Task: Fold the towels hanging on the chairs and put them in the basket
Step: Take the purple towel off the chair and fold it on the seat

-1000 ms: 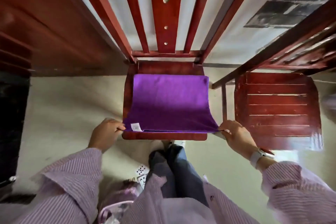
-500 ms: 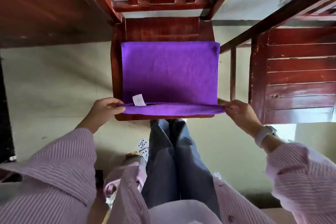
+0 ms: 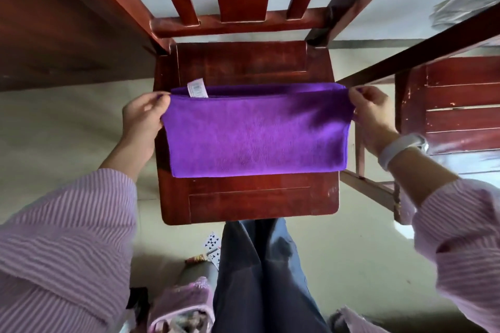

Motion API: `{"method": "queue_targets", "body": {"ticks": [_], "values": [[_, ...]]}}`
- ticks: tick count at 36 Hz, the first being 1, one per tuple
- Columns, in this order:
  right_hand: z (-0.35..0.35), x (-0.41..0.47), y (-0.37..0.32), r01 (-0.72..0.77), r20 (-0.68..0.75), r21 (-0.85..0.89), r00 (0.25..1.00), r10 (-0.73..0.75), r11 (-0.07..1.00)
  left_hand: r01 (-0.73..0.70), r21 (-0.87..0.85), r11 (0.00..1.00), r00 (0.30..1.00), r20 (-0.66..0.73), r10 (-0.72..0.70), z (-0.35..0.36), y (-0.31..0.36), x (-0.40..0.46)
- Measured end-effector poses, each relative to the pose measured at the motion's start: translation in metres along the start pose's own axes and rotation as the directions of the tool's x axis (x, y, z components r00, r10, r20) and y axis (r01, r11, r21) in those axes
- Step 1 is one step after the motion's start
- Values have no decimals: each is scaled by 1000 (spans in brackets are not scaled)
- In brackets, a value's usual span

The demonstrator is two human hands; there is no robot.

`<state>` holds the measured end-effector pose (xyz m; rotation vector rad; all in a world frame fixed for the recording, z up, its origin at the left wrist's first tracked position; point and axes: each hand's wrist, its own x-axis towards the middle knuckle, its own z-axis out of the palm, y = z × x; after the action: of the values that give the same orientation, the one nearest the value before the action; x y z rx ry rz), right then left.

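Note:
A purple towel (image 3: 254, 132) lies folded on the seat of a red wooden chair (image 3: 249, 200), a white label (image 3: 197, 88) sticking up at its far edge. My left hand (image 3: 143, 119) pinches the towel's far left corner. My right hand (image 3: 372, 113) pinches the far right corner. Both hands hold the doubled far edge over the middle of the seat, while the near fold rests on the wood. No basket shows in this view.
A second red chair (image 3: 457, 113) stands close on the right. A dark wooden table (image 3: 54, 24) fills the upper left. Playing cards (image 3: 212, 242) and a pink slipper (image 3: 186, 303) lie on the floor by my legs.
My hands carried the towel's near edge up and over to the far side, halving it. The towel now covers only the middle of the seat, and the view tilted down.

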<state>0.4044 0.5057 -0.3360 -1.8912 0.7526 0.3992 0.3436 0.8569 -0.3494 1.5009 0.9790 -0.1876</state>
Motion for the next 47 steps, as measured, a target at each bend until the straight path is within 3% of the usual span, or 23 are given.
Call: {"method": "queue_targets", "body": {"ticks": [7, 16, 22, 27, 32, 38, 43, 45, 47], "values": [[19, 29, 4, 53, -57, -60, 997, -57, 997, -92, 157, 983, 991, -82, 106, 13, -12, 33], [27, 52, 13, 109, -84, -298, 987, -140, 948, -122, 431, 894, 962, -170, 214, 23, -21, 51], [31, 64, 20, 48, -98, -331, 992, -85, 942, -100, 581, 808, 953, -178, 246, 30, -17, 51], [31, 64, 25, 13, -129, -324, 990, -57, 946, -133, 728, 673, 949, -102, 298, 36, -8, 48], [26, 64, 19, 2, -92, -322, 995, -34, 947, -72, 719, 691, 956, -148, 254, 36, -3, 46], [25, 61, 11, 79, -91, -324, 989, -115, 943, -147, 736, 661, 942, -99, 320, 36, -1, 42], [29, 59, 15, 43, -133, -333, 987, -92, 942, -24, 707, 707, 963, -174, 207, 36, -2, 49], [30, 53, 12, 110, -150, -338, 974, -169, 935, 0, 700, 714, 967, -182, 179, 35, 1, 53], [32, 46, 10, 279, -108, -461, 924, -366, 842, -23, 725, 688, 968, -157, 198, 34, 6, 54]]}}
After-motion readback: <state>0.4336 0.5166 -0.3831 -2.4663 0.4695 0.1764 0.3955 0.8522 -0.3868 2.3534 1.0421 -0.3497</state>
